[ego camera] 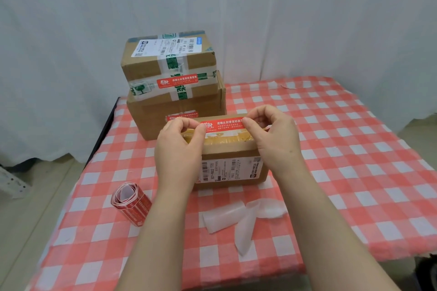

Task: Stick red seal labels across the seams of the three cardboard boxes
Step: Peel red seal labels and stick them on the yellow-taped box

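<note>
red label (225,123) between both hands

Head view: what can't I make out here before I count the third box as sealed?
All in the head view.
- Red seal label on the near box: both ends hidden under the fingers of the left hand and right hand; whether it is stuck down is unclear.
- Lower stacked box's label: bottom edge hidden behind the near box and left hand.
- Label roll: labels left uncountable, layers overlap.
</note>
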